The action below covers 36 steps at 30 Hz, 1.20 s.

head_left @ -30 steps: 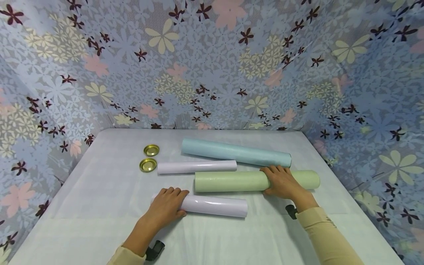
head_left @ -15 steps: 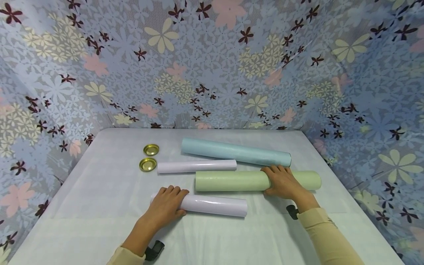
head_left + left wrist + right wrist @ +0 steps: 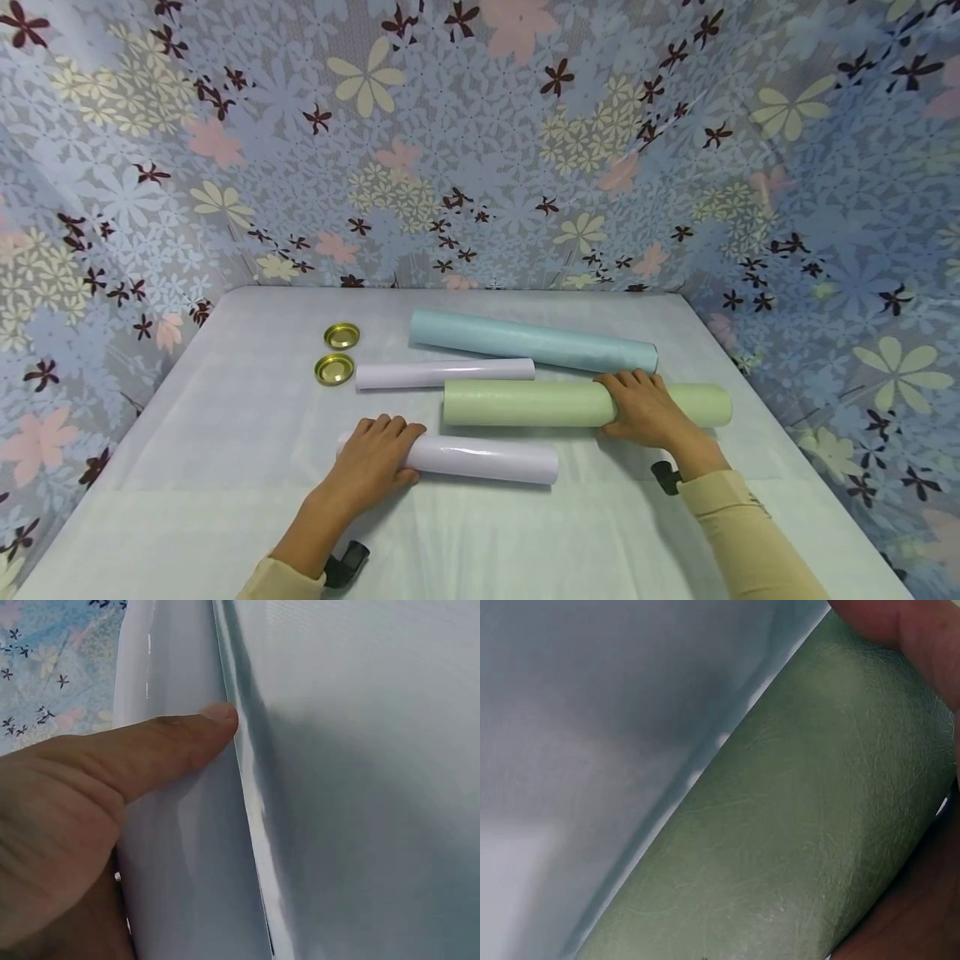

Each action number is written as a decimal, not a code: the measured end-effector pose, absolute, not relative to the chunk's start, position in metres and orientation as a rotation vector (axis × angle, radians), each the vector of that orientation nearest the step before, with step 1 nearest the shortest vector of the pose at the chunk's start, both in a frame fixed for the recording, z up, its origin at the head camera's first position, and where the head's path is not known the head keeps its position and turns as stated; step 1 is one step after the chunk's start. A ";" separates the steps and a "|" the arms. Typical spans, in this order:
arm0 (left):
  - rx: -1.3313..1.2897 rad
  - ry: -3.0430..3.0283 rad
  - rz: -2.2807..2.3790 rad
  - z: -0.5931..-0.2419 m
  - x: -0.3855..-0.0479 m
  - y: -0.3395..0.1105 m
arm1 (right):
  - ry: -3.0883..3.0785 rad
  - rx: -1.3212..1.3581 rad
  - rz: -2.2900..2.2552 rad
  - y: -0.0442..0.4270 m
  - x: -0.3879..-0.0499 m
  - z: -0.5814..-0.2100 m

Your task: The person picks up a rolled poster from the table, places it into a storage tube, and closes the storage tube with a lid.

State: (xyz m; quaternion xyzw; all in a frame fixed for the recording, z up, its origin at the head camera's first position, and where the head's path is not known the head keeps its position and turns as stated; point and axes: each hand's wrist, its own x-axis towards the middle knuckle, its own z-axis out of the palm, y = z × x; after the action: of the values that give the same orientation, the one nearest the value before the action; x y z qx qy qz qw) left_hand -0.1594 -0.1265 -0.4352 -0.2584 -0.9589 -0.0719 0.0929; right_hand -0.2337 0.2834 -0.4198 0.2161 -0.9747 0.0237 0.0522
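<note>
In the head view, my left hand [image 3: 377, 457] grips a glossy white roll [image 3: 487, 460] near its left end, fingers over the top and thumb on the near side. The left wrist view shows the thumb [image 3: 169, 746] lying across that white roll [image 3: 184, 847]. My right hand [image 3: 643, 410] holds a thicker light green roll [image 3: 525, 403] right of its middle. Up close in the right wrist view, the green roll [image 3: 780, 817] has a finely creased surface, with the thumb and fingers on either side of it. Where the fingertips end on the far sides is hidden.
A second, thinner white roll [image 3: 442, 374] lies behind the green one. Farther back a light blue roll [image 3: 525, 340] rests at a slant. Two small gold lids [image 3: 334, 369] sit at the left on the white-covered table [image 3: 225, 417]. Flowered cloth [image 3: 480, 150] hangs around it.
The green roll has shifted very slightly right and away with my right hand on it. My left hand and its white roll have barely moved. Both grips stay the same.
</note>
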 end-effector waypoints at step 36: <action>-0.737 -2.717 -0.177 -0.408 -0.145 -0.142 | -2.901 0.641 0.048 0.290 -0.224 -0.390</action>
State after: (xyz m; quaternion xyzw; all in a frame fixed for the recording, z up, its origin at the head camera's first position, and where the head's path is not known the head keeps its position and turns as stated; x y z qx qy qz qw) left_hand -0.1451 -0.1422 -0.4076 -0.2580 -0.9509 -0.0618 0.1596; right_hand -0.2243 0.2901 -0.3903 0.2149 -0.9728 0.0162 0.0848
